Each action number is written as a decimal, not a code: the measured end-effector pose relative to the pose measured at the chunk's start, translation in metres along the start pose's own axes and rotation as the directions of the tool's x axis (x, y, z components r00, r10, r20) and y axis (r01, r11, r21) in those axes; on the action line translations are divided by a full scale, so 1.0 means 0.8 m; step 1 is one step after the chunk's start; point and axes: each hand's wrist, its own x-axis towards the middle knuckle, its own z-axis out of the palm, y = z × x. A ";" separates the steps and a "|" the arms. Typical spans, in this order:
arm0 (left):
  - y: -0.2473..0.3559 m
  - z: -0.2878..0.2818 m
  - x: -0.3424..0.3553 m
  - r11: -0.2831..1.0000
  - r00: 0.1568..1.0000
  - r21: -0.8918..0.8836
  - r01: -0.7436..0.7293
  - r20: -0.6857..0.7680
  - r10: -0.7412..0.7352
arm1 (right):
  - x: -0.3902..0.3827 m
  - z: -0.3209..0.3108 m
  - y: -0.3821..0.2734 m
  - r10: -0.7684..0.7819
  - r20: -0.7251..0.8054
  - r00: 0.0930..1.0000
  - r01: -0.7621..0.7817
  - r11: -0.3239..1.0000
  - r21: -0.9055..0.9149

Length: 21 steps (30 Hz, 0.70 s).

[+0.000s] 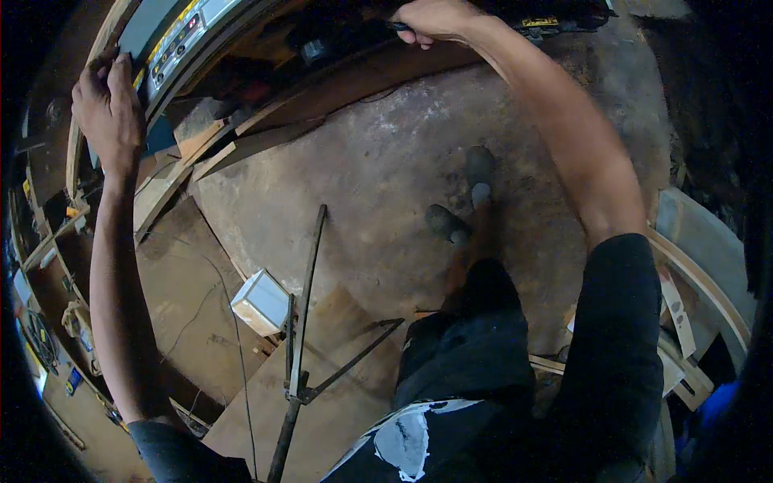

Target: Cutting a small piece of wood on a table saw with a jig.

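1. Dark shirt (403,447) with a pale patch is, I think, nearest to the camera, at the lower edge.
2. Long silvery bar (179,50) with yellow edging lies at the upper left. Its long axis goes slantwise, from lower left up to the right, and the upper edge of the view cuts it.
3. Left hand (111,105) is the nearer one. It is just beside the lower end of this bar, on the left side, over a wooden strip (73,157). Its fingers are bent; I cannot tell whether they pinch something or only rest.
4. Right hand (435,20) is well apart from the bar, which lies to its left. Its fingers are curled closed around a small dark object (398,26), only partly visible.
5. Below, between the two forearms, a metal stand (299,354) is near a white box (262,304).
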 end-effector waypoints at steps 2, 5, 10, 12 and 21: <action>0.000 0.000 0.002 0.999 0.999 -0.001 -0.032 0.000 0.032 | -0.017 -0.009 -0.012 0.058 0.012 0.998 -0.058 0.998 0.020; 0.004 0.003 0.004 0.999 0.999 -0.009 -0.040 -0.030 0.039 | -0.018 -0.012 -0.012 0.067 -0.010 0.998 -0.068 0.997 -0.027; -0.001 0.000 0.002 1.000 1.000 -0.009 0.000 0.016 0.000 | -0.028 -0.016 -0.028 0.066 0.043 0.997 -0.061 0.993 -0.099; 0.004 0.001 0.001 1.000 1.000 -0.011 -0.001 0.011 0.001 | -0.023 -0.013 -0.016 0.047 0.036 0.998 -0.045 0.997 -0.061; -0.001 0.003 0.000 0.999 1.000 -0.041 -0.019 0.009 0.020 | -0.019 -0.013 -0.008 0.034 0.026 0.999 -0.033 0.998 -0.053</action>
